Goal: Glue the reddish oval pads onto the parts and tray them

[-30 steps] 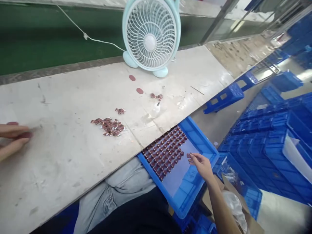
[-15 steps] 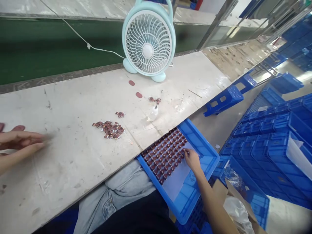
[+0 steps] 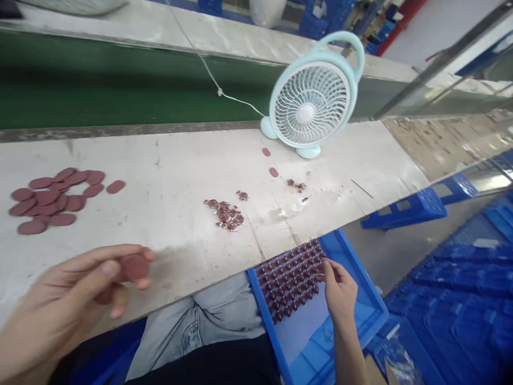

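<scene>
My left hand (image 3: 92, 289) holds a dark red oval disc (image 3: 135, 267) between thumb and fingers, above the table's front edge. Behind it lies a loose pile of similar red discs (image 3: 47, 197) at the left. My right hand (image 3: 339, 283) is closed at the right edge of rows of small dark red pieces (image 3: 290, 278), set on a white sheet in a blue crate (image 3: 360, 315); what its fingers pinch, if anything, is too small to name. A heap of small red-brown pieces (image 3: 229, 215) rests mid-table.
A pale blue fan (image 3: 306, 112) stands at the back of the white table (image 3: 180, 160), its cord running up left. Two red discs lie near its base. A small bottle (image 3: 298, 206) sits near the front edge. Blue stools (image 3: 412, 208) and stacked crates (image 3: 460, 283) are at the right.
The view has swung left, bringing the disc pile into sight. My left hand has come in from the left edge and now shows a red disc. My right hand remains at the rows in the crate.
</scene>
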{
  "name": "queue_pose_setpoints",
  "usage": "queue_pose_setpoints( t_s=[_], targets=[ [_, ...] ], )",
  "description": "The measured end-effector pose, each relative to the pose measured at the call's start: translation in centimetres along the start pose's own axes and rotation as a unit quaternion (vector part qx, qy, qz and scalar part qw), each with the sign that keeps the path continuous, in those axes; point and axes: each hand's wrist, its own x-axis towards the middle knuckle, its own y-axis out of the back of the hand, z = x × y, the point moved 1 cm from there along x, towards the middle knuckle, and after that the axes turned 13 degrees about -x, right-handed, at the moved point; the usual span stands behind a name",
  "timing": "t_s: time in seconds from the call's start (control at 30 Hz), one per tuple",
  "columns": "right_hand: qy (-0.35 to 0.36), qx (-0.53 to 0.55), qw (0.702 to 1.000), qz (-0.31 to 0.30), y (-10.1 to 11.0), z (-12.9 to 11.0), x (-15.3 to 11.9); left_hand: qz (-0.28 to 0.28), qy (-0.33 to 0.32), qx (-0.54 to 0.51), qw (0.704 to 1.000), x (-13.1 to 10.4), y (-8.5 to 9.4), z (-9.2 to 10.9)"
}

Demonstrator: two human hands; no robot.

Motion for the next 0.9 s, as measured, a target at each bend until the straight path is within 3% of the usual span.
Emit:
queue_pose_setpoints(
  t_s=[0.1,0.13,0.17,0.2,0.27,0.3,0.33,0.37,0.4,0.43,0.47,0.53,0.57,0.6,0.63,0.73,0.9],
  targets=[
    [0.033,0.118,0.988,-0.097,-2.6,-6.9,-1.0,-0.073,0.041,-0.129,0.988,-1.6,-2.7,-2.2],
    [0.039,0.188,0.970,-0.148,-3.6,-9.0,-0.8,-0.105,0.051,-0.173,0.978,-1.8,-3.2,-3.1],
    [0.037,0.291,0.932,-0.211,-4.7,-11.1,-0.3,-0.131,0.066,-0.208,0.967,-2.1,-3.7,-4.0],
    [0.022,0.415,0.863,-0.288,-5.7,-13.0,0.5,-0.155,0.079,-0.241,0.955,-2.3,-4.0,-4.9],
    [-0.036,0.625,0.650,-0.432,-7.3,-16.2,2.5,-0.192,0.094,-0.300,0.930,-2.7,-4.4,-6.5],
    [-0.065,0.673,0.559,-0.480,-7.8,-17.5,3.4,-0.206,0.097,-0.327,0.917,-2.9,-4.6,-7.0],
    [-0.087,0.686,0.505,-0.516,-8.2,-18.6,3.9,-0.218,0.094,-0.351,0.906,-3.1,-4.7,-7.5],
    [-0.100,0.684,0.484,-0.537,-8.4,-19.5,4.0,-0.223,0.089,-0.370,0.898,-3.3,-4.8,-7.7],
    [-0.104,0.676,0.494,-0.536,-8.5,-20.2,3.6,-0.223,0.083,-0.385,0.892,-3.4,-4.8,-7.9],
    [-0.104,0.665,0.523,-0.523,-8.4,-20.8,2.8,-0.218,0.079,-0.395,0.889,-3.4,-4.8,-8.0],
    [-0.095,0.647,0.578,-0.488,-8.3,-21.3,1.5,-0.209,0.078,-0.403,0.888,-3.4,-4.8,-8.0],
    [-0.059,0.538,0.739,-0.401,-7.9,-21.9,-1.9,-0.195,0.079,-0.412,0.886,-3.4,-4.7,-8.1],
    [-0.028,0.470,0.800,-0.373,-7.8,-22.1,-3.9,-0.189,0.081,-0.416,0.886,-3.4,-4.7,-8.1],
    [0.006,0.412,0.837,-0.360,-7.8,-22.3,-5.7,-0.186,0.080,-0.418,0.885,-3.5,-4.7,-8.1],
    [0.041,0.367,0.859,-0.354,-7.9,-22.5,-7.4,-0.184,0.080,-0.420,0.885,-3.5,-4.8,-8.1],
    [0.146,0.291,0.889,-0.322,-8.8,-22.5,-11.0,-0.185,0.075,-0.421,0.885,-3.7,-5.2,-8.1],
    [0.238,0.235,0.915,-0.224,-10.1,-21.8,-13.2,-0.187,0.065,-0.414,0.889,-4.0,-5.4,-8.2]
  ],
)
